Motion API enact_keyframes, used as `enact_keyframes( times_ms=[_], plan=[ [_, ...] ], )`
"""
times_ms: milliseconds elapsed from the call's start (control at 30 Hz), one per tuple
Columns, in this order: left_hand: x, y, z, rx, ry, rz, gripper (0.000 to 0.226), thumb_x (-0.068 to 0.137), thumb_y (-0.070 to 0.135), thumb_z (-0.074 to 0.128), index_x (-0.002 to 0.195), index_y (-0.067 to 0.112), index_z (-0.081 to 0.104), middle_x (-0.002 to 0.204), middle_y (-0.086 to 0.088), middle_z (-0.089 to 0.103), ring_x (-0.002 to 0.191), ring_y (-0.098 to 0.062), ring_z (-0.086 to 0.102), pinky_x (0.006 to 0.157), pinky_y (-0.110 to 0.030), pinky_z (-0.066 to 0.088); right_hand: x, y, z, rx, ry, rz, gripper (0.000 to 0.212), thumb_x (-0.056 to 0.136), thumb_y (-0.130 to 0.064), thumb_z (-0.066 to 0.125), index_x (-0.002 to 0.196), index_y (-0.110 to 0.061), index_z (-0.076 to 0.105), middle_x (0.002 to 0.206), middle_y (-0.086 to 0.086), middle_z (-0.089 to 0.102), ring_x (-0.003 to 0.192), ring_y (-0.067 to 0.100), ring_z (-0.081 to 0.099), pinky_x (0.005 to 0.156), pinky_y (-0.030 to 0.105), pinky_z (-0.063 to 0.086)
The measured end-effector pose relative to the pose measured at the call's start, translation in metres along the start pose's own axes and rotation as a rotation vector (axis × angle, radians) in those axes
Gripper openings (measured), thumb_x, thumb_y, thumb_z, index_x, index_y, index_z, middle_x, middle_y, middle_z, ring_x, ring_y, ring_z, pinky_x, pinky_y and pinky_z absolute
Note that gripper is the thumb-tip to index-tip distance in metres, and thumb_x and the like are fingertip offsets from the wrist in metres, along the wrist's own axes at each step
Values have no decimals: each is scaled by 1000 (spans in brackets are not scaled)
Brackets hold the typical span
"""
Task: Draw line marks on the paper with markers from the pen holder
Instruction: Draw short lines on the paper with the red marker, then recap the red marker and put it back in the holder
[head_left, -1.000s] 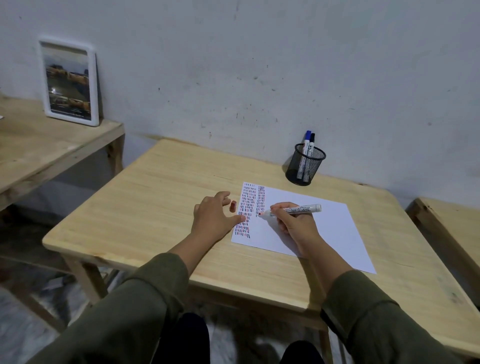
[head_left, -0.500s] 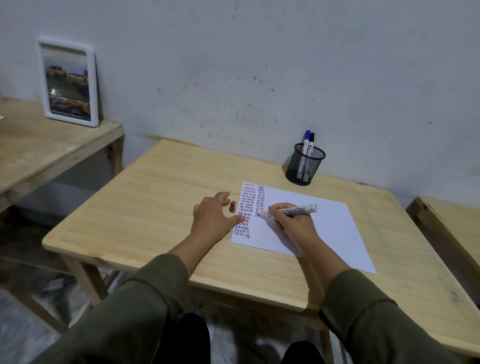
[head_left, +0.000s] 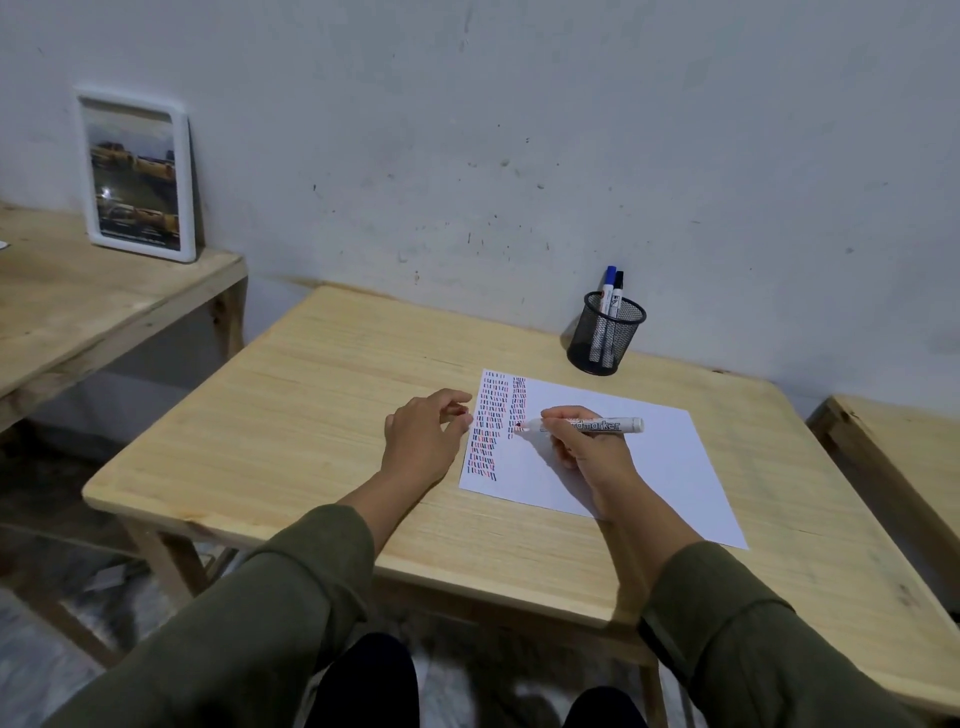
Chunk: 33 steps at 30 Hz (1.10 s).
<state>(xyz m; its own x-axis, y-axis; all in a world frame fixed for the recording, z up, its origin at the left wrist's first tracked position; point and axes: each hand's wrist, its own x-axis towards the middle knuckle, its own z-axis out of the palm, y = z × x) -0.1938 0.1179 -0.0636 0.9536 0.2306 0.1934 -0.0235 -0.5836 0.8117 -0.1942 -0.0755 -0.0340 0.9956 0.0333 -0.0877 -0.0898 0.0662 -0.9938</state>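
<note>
A white sheet of paper (head_left: 649, 457) lies on the wooden table (head_left: 311, 415), with columns of short red, blue and black line marks down its left side. My right hand (head_left: 587, 452) grips a white marker (head_left: 597, 425). Its red tip touches the paper at the lower end of the second column. My left hand (head_left: 421, 441) rests at the sheet's left edge, fingers curled around a small red cap (head_left: 462, 410). A black mesh pen holder (head_left: 605, 338) stands behind the paper, holding a blue marker (head_left: 609, 283) and a black marker (head_left: 618, 286).
A white-framed photo (head_left: 137, 174) leans on the wall on a second wooden table (head_left: 78, 301) to the left. Another wooden surface (head_left: 909, 441) sits close on the right. The grey wall runs right behind the pen holder.
The marker's rear end has dipped a little in my right hand while its tip stays at the second column. My left hand has barely moved.
</note>
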Motion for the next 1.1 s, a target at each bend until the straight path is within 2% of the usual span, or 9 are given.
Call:
enact_keyframes(
  times_ms=[200,300,400,600,800,900,967,1033,1100],
  plan=[
    [7,35,-5,-427,122,-209,8,80,30,65,85,28,71,77,14,73,65,-7,68,74,-35,57,0,-28,2,-11,-17,-75,8,85,-9,62,89,-11,69,70,9,60,60,17,56,54,23,41],
    [17,64,-10,-699,96,-330,10,79,34,66,75,29,74,80,12,73,72,-15,62,72,-38,54,-2,-53,8,1,-48,-154,9,86,-8,60,90,-12,68,72,8,63,61,17,59,58,25,44],
    [25,88,-13,-861,32,-389,12,87,29,63,77,24,67,83,8,68,82,-6,62,57,-24,40,-4,-70,12,-29,-61,-237,10,87,-10,60,89,-15,68,71,7,65,62,17,61,59,26,47],
    [24,115,-6,-1050,-12,-400,26,90,18,61,110,2,66,80,4,66,74,-2,61,103,-29,41,-8,-92,7,-24,-36,-323,11,87,-8,59,88,-15,68,68,5,63,57,13,60,57,23,47],
    [22,131,-2,-1080,-61,-382,31,89,19,62,113,0,64,79,2,65,71,-3,60,104,-33,33,-9,-99,1,-62,-42,-342,13,88,-8,58,87,-16,68,69,3,65,57,14,59,57,24,47],
    [20,138,-3,-1068,-100,-376,29,89,21,61,109,0,67,75,3,65,69,-1,59,97,-27,38,-11,-102,0,-80,-54,-351,13,88,-7,58,87,-16,68,68,0,66,59,16,59,58,25,46],
    [19,142,-5,-1042,-133,-398,20,89,23,62,93,6,70,61,7,66,68,0,58,77,-21,54,-13,-105,0,-106,-64,-354,12,87,-10,60,87,-18,69,70,0,66,61,17,60,60,26,47],
    [19,145,-7,-1023,-155,-430,18,88,26,63,73,15,65,44,13,63,65,1,59,53,-16,37,-15,-108,-1,-132,-79,-354,12,85,-12,63,86,-21,70,71,2,66,64,17,61,63,28,46],
    [19,148,-10,-1034,-170,-452,19,87,24,64,70,17,62,39,14,61,56,2,61,50,-15,29,-16,-111,-2,-136,-94,-353,13,85,-13,63,88,-22,71,70,2,66,65,17,60,63,27,46]
  ],
)
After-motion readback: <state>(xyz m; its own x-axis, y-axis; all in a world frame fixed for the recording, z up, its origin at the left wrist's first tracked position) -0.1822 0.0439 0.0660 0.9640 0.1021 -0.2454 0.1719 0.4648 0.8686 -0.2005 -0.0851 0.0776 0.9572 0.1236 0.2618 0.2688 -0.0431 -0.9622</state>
